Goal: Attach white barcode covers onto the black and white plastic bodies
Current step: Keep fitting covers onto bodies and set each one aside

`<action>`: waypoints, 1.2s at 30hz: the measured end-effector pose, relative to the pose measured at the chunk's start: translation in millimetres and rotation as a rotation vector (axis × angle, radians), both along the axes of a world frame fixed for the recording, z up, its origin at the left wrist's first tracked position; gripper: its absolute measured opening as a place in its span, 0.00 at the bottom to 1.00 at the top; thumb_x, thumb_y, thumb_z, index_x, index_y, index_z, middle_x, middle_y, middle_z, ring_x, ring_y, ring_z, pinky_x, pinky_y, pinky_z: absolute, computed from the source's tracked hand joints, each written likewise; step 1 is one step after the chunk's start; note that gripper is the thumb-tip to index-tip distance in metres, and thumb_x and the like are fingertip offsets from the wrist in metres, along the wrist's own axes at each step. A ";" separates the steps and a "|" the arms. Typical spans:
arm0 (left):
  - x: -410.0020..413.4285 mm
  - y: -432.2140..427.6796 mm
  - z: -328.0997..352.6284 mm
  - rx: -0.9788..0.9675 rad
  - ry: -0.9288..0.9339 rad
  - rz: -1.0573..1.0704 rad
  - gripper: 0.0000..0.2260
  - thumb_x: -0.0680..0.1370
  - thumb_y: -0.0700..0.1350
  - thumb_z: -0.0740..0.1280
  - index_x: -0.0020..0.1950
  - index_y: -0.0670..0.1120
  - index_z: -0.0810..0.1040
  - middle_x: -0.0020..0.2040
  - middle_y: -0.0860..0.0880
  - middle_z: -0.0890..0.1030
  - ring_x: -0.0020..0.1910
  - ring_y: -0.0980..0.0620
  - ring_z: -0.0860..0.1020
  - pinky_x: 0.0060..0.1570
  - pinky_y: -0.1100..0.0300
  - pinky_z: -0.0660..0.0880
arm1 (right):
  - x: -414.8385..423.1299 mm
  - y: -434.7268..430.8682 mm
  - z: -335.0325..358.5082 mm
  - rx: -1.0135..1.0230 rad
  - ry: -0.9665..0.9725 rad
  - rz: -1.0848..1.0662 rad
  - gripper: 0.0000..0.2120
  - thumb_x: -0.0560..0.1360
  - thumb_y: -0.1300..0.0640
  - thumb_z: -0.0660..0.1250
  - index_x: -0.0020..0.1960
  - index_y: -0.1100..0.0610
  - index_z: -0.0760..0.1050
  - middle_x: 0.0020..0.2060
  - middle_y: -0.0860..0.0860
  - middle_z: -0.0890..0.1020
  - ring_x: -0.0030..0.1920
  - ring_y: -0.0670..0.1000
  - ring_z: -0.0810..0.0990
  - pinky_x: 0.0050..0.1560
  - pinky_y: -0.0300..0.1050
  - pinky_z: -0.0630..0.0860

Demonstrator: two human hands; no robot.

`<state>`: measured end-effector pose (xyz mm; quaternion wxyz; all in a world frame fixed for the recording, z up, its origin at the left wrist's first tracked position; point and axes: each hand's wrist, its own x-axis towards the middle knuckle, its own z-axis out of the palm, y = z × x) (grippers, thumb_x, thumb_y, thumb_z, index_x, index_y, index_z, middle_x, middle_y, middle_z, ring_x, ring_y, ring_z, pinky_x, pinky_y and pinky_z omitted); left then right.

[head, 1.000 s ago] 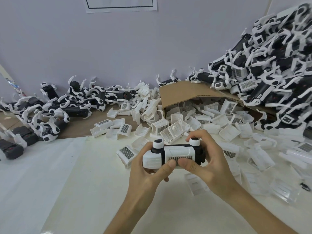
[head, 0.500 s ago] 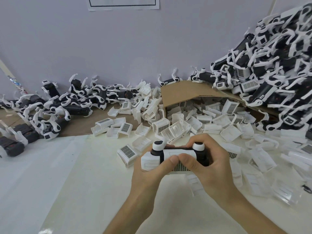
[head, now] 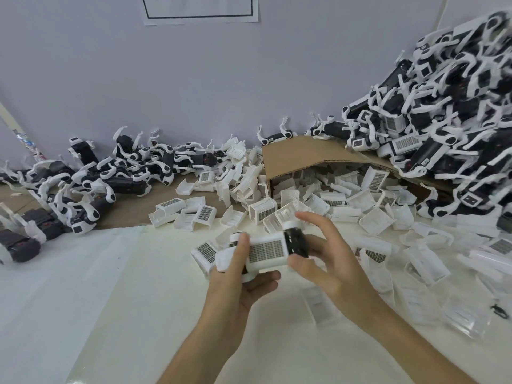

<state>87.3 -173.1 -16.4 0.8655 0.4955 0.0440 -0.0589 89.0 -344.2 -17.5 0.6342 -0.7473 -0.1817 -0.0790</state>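
L hand [head: 235, 286] grips body [head: 297, 242], R hand [head: 332, 261] touches; cover [head: 266, 250] barcode illegible.

Small-parts assembly workshop, white-covered bench [head: 124, 314], black and white plastic bodies [head: 443, 128] heaped high beyond the right hand [head: 332, 267], more strewn beyond the left hand [head: 235, 289], white barcode covers [head: 261, 213] spilling from a tipped cardboard box [head: 304, 153] ahead.

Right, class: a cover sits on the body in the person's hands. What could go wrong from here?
1. The barcode cover may not be fully clipped onto the plastic body; its far edge is hidden, so a gap could go unnoticed.
2. The right hand has spread, loose fingers, so mainly the left hand grips; the piece might slip.
3. The loose covers crowd the table, so a dropped piece could get lost.
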 end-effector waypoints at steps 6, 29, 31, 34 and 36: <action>9.4 18.2 0.3 -0.005 0.006 -0.145 0.18 0.71 0.51 0.73 0.56 0.42 0.81 0.55 0.41 0.85 0.32 0.50 0.81 0.35 0.61 0.80 | 7.3 -10.6 -0.7 -0.323 -0.296 -0.292 0.23 0.69 0.50 0.75 0.63 0.44 0.76 0.50 0.40 0.81 0.56 0.44 0.79 0.56 0.28 0.69; 42.2 75.6 -4.7 0.346 -0.016 0.344 0.07 0.81 0.40 0.64 0.50 0.39 0.81 0.38 0.40 0.83 0.19 0.51 0.71 0.21 0.61 0.73 | 24.5 -31.3 16.1 0.175 0.640 0.043 0.11 0.75 0.58 0.70 0.56 0.57 0.83 0.43 0.56 0.83 0.39 0.57 0.82 0.25 0.43 0.77; 44.5 77.8 -6.3 0.306 0.002 0.385 0.07 0.81 0.39 0.64 0.48 0.38 0.80 0.33 0.42 0.82 0.19 0.51 0.71 0.20 0.61 0.73 | 31.1 -36.0 32.4 0.331 0.705 0.062 0.12 0.76 0.59 0.68 0.57 0.63 0.80 0.41 0.58 0.83 0.39 0.58 0.80 0.25 0.42 0.78; 46.6 75.3 -6.8 0.323 0.025 0.373 0.07 0.81 0.39 0.64 0.46 0.38 0.80 0.36 0.39 0.81 0.18 0.50 0.71 0.20 0.61 0.74 | 59.4 -63.8 102.9 0.683 0.522 -0.069 0.16 0.79 0.52 0.67 0.57 0.65 0.77 0.46 0.61 0.85 0.40 0.42 0.83 0.35 0.31 0.78; 46.1 70.4 -7.2 0.339 0.038 0.342 0.08 0.81 0.39 0.64 0.46 0.38 0.80 0.38 0.37 0.80 0.18 0.50 0.71 0.19 0.60 0.74 | 82.0 -99.1 180.2 0.954 0.305 -0.075 0.26 0.75 0.41 0.69 0.60 0.61 0.74 0.49 0.60 0.84 0.44 0.37 0.83 0.42 0.30 0.79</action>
